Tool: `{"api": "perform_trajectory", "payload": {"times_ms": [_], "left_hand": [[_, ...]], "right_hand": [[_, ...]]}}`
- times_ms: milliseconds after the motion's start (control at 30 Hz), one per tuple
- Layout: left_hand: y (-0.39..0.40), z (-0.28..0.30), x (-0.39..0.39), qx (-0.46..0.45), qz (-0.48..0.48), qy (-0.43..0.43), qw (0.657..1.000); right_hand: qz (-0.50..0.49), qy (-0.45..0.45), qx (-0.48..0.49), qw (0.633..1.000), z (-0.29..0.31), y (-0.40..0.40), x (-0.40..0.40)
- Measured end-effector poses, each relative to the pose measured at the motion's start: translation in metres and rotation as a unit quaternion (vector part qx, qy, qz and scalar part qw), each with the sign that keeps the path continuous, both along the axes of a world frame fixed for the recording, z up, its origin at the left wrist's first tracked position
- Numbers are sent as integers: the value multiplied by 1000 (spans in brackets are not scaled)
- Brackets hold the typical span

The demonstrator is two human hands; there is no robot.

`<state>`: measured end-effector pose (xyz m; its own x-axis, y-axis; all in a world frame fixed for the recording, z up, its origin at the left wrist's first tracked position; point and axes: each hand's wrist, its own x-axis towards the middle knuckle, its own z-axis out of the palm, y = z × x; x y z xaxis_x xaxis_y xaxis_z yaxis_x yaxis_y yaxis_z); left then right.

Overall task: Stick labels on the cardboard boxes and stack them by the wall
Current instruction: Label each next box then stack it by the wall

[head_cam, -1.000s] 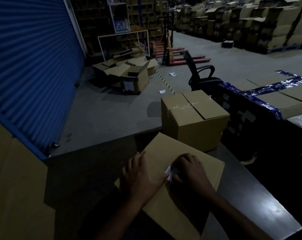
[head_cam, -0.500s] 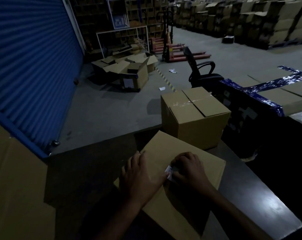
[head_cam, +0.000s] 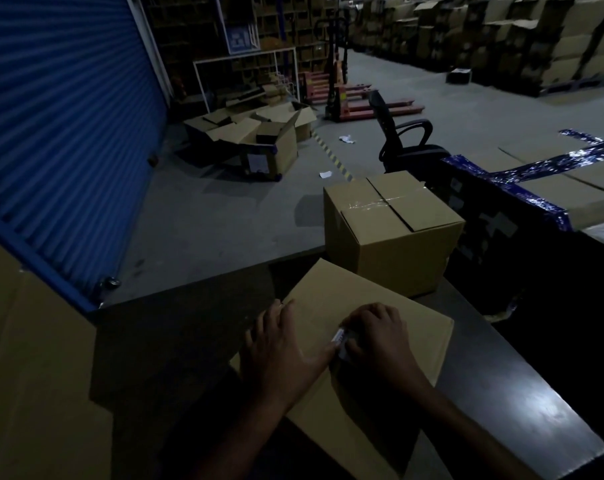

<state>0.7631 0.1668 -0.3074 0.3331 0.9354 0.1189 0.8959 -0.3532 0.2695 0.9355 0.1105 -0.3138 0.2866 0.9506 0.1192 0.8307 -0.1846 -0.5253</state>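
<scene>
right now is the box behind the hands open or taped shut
Shut. The box has its top flaps folded flat, and a strip of clear tape runs across their seam.

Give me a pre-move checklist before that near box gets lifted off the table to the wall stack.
1. Label fully pressed down: cannot tell, right hand covers it.
2. Left hand steadying near box: ok, resting flat on top.
3. Near box sitting on table: ok.
4. Second box taped shut: ok.
5. Second box labelled: cannot tell, no label visible.
</scene>
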Motion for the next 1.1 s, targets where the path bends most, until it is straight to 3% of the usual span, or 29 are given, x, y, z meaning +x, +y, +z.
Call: {"api": "perform_trajectory", "payload": {"times_ms": [100,300,600,867,967,1100], "left_hand": [[1,0,0,-12,-3,6,1000],[1,0,1,-7,4,-4,1000],[-2,3,1,-41,12,-29,999],[-7,7,-13,-95,76,-18,992],[2,13,-12,-142,78,-49,986],[6,16,-4,-130,59,-46,989]], "right_hand": [[3,-1,-16,1000,2,1,4],[6,88,-17,996,7,-2,10],[-105,-33,42,993,-2,-68,-34],[-1,-58,7,998,1,-43,0],[4,-57,-3,998,5,-28,4],[-2,-67,-19,998,8,-13,0]]}}
